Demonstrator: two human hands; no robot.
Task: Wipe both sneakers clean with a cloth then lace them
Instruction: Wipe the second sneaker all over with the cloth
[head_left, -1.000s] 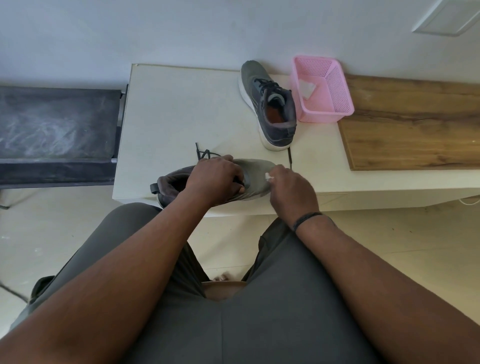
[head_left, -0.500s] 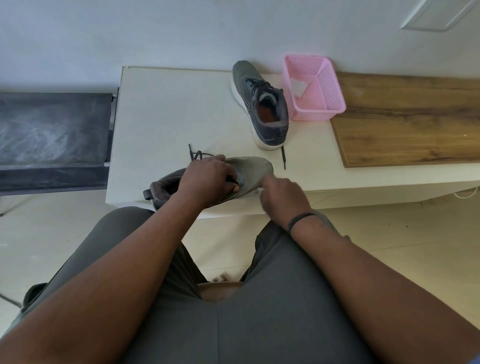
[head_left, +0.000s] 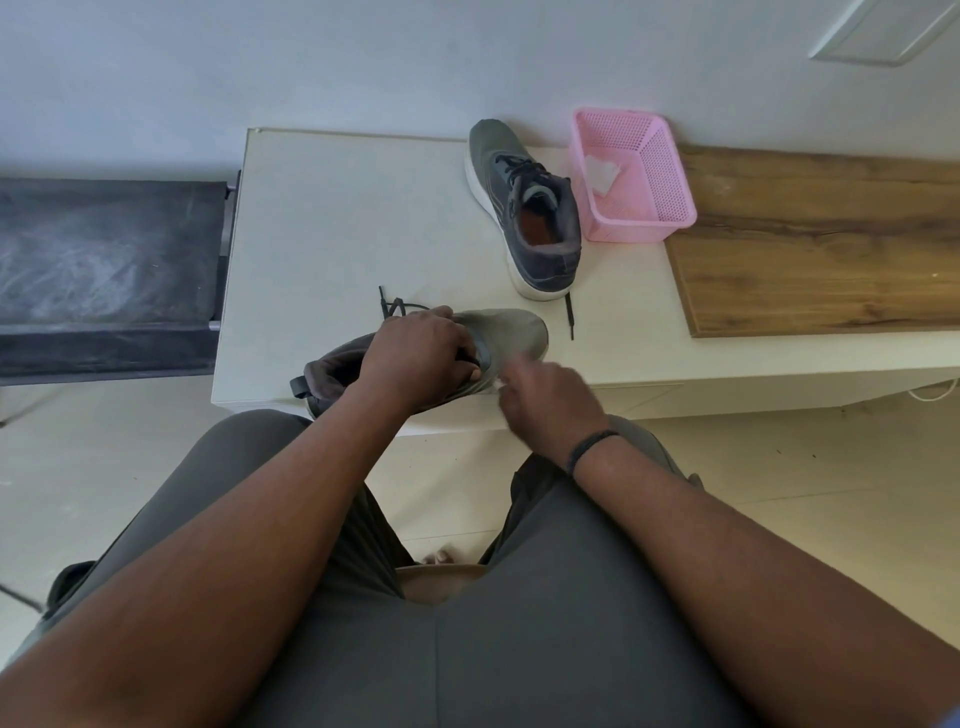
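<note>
White table (head_left: 332, 218): bears both sneakers. Near sneaker (head_left: 511, 335): on its side at the front edge, toe toward 3 o'clock. Far sneaker (head_left: 540, 249): upright at 12 o'clock, beside a pink basket (head_left: 670, 171). Left hand (head_left: 415, 358): fingers curled over the near sneaker's laces. Right hand (head_left: 545, 400): blurred, pinching a white cloth (head_left: 500, 383) against the toe.

the near sneaker (head_left: 506, 332), at mid-frame, was olive grey at the toe and darker grey at the heel, with black laces (head_left: 393, 306). the far sneaker (head_left: 524, 208), upper centre, was grey with a white sole, black laces and an orange-brown insole. the basket (head_left: 660, 176) to its right was pink with a dotted mesh pattern, holding something white (head_left: 601, 171). the table (head_left: 337, 218) was cream. the board (head_left: 821, 244) at right showed brown wood grain. the trousers (head_left: 519, 649) in the lower frame were grey, the wristband (head_left: 589, 448) black.
</note>
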